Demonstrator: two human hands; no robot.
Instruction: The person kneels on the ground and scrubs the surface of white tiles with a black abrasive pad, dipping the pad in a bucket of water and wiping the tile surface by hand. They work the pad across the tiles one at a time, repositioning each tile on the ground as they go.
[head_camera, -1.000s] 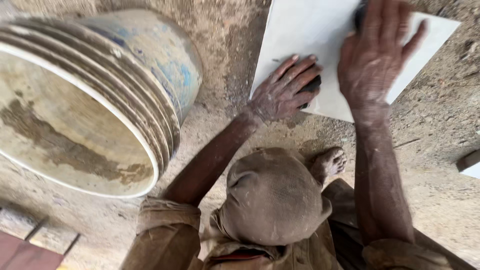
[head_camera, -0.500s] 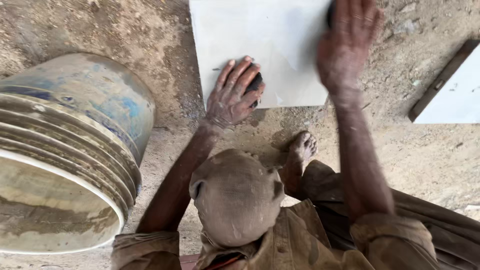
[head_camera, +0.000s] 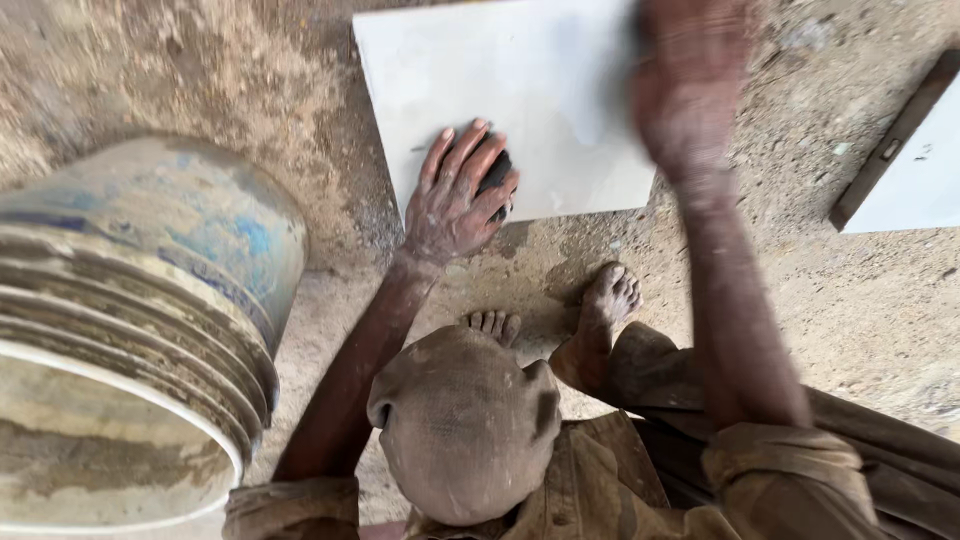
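- Down on the sandy floor (head_camera: 250, 90) lies a white tile (head_camera: 520, 100), near the crouching person's bare feet.
- Left hand (head_camera: 455, 195) rests flat on the tile's near edge, fingers spread over a dark object (head_camera: 497, 172).
- Right hand (head_camera: 690, 90) is blurred above the tile; its fingers I cannot tell.
- A dirty bucket (head_camera: 140, 330) stands left.

Two tiles (head_camera: 520, 100), one bucket (head_camera: 150, 330), two hands (head_camera: 455, 195).
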